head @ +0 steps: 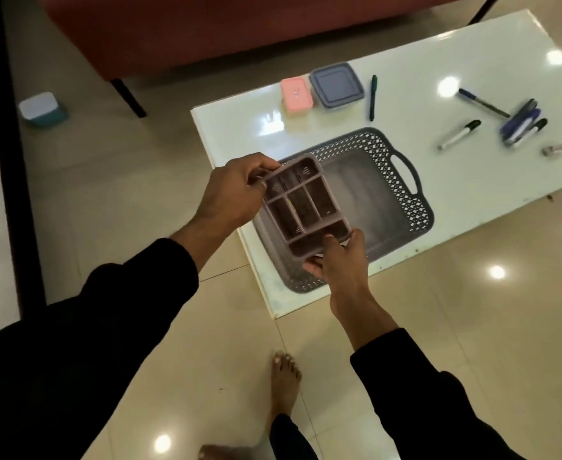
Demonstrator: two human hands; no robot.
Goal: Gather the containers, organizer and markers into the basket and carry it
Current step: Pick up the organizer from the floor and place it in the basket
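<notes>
We hold the organizer (pixel 306 207) in both hands, above the near left part of the grey basket (pixel 402 194), which sits on the white desk (pixel 472 44). Our left hand (pixel 230 194) pinches the far left corner of it, and our right hand (pixel 336 257) grips the near right corner, thumb over the rim. Its long axis runs diagonally from one hand to the other, so the basket floor lies straight beneath and slightly right of it. We judge the coming move to be a short lowering, with both hands equally close.

The organizer is a dusty pink plastic tray split into several long compartments, all seemingly bare, tilted slightly towards us.

Beyond the basket wait the pink container (pixel 297 95) and the grey-lidded container (pixel 336 84), touching side by side, with the markers (pixel 522 124) scattered to the right.
</notes>
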